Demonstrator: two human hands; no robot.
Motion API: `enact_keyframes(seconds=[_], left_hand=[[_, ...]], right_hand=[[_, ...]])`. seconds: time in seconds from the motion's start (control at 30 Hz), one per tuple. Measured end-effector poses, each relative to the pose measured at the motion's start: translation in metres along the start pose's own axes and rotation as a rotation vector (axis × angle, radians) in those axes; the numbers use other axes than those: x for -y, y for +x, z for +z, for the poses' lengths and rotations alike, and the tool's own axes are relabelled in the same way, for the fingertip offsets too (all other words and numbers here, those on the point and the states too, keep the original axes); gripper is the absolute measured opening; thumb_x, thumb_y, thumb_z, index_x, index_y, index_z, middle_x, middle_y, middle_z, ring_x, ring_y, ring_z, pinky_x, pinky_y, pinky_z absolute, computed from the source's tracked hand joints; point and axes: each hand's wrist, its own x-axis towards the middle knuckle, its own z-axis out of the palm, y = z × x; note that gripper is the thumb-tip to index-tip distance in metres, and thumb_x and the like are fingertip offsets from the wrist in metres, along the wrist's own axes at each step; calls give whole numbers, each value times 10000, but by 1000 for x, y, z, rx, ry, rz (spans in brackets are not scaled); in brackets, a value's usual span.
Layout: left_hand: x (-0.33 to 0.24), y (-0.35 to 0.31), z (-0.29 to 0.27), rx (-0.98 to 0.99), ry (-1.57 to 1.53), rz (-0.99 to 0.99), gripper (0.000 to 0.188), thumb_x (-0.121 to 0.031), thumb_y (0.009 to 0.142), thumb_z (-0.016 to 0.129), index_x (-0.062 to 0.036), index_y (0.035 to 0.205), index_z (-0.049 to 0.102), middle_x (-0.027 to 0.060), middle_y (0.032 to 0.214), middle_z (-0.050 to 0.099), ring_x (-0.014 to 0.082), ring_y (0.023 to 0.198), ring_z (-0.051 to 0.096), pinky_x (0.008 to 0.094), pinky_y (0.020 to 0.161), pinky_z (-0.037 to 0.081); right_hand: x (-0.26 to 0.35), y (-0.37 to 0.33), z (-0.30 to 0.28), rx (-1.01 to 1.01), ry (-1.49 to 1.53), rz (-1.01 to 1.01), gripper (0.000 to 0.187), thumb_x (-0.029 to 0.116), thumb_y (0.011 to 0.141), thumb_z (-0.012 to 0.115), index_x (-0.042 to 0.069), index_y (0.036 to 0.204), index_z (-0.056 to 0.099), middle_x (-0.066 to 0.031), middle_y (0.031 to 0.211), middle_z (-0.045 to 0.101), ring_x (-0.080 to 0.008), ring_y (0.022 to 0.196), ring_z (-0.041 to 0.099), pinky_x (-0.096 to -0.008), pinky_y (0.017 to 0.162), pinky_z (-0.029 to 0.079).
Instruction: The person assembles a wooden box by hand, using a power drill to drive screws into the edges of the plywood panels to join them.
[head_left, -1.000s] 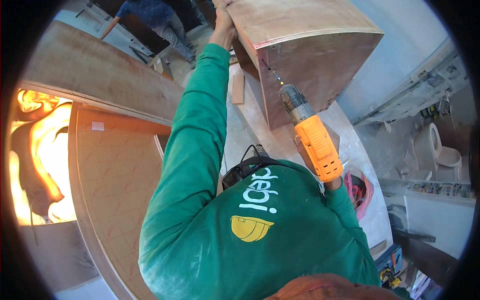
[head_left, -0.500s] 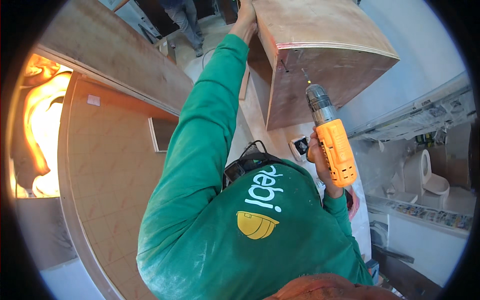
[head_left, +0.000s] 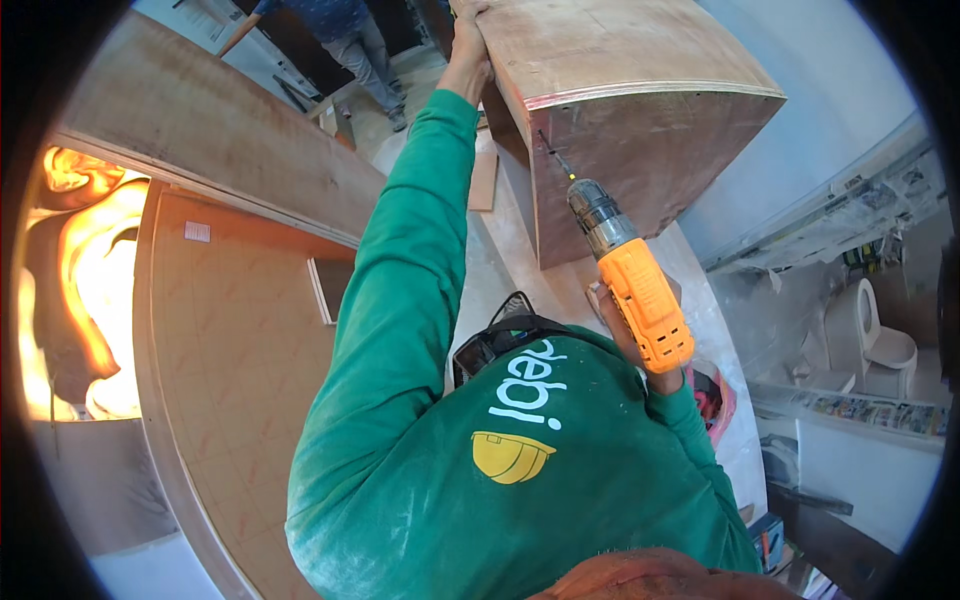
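Observation:
In my right hand [head_left: 625, 335] I grip an orange cordless drill [head_left: 645, 305] with a grey and black chuck. Its thin bit points up and left at a dark screw [head_left: 543, 138] sticking out near the left edge of the facing panel of a plywood box [head_left: 630, 160]. The bit tip is at or very close to the screw; contact is hard to tell. Stretched far forward, my left hand [head_left: 468, 45] holds the box's upper left edge, its fingers partly cut off by the top of the picture.
A long wooden panel [head_left: 220, 130] and a brown sheet-covered board [head_left: 230, 330] stand on the left. Another person [head_left: 350, 45] is at the far end. A toilet [head_left: 870, 340] shows through an opening on the right. A pink bag [head_left: 712, 400] lies beside my right arm.
My right hand has brought the drill up and left, so its bit now lines up with the screw. My left hand stays on the box. The other person shows more fully.

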Motion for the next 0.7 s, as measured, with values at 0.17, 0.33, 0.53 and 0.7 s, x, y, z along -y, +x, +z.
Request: enact_keyframes(seconds=[0.17,0.33,0.53,0.7], left_hand=[[-2,-1,3,-5,21,11,699,-489,951,526,-9,1459,505,225,1377,612,404,1234,608,537,1075,499],[-1,2,-4,5,21,20,686,-482,967,508,-8,1463,500,223,1382,609,401,1239,605,535,1078,496],[0,-1,1,3,17,5,679,-472,975,495,-7,1470,488,224,1385,607,400,1250,600,530,1091,488],[0,2,-3,2,17,38,674,-452,977,481,-7,1483,474,228,1400,598,406,1265,592,529,1098,483]], right_hand=[[1,2,1,9,22,1,328,15,704,717,45,1029,696,-126,958,702,-339,812,696,-390,721,581],[4,3,5,-9,-12,-39,327,24,714,726,45,1040,701,-123,961,705,-335,818,698,-388,721,580],[6,7,-2,10,-75,-4,331,44,726,763,47,1051,699,-130,964,703,-336,825,698,-381,716,569],[9,7,-2,28,-21,9,331,51,729,770,48,1052,695,-129,961,699,-341,826,696,-383,722,572]])
